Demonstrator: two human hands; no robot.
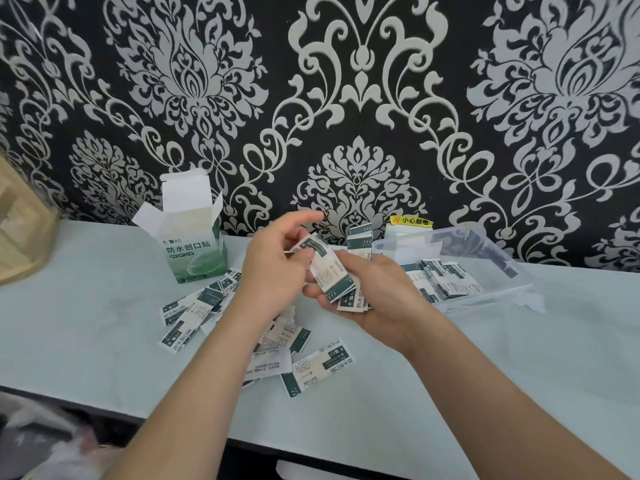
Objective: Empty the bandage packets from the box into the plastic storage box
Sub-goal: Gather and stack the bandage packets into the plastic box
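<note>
Head view: gathering packets above the pale table [86, 306].
The right hand [374, 296] cups a stack of white-and-green paper bandage packets [329, 271]; the left hand [273, 271] pinches its upper end. Loose packets [311, 368] lie near the open green cardboard box [194, 247], others in the clear plastic storage box [491, 254]. A loose grip could let the stack fan and spill.

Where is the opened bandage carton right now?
In the head view, the bandage carton stands upright left of centre on the table, behind loose bandage packets.
</note>
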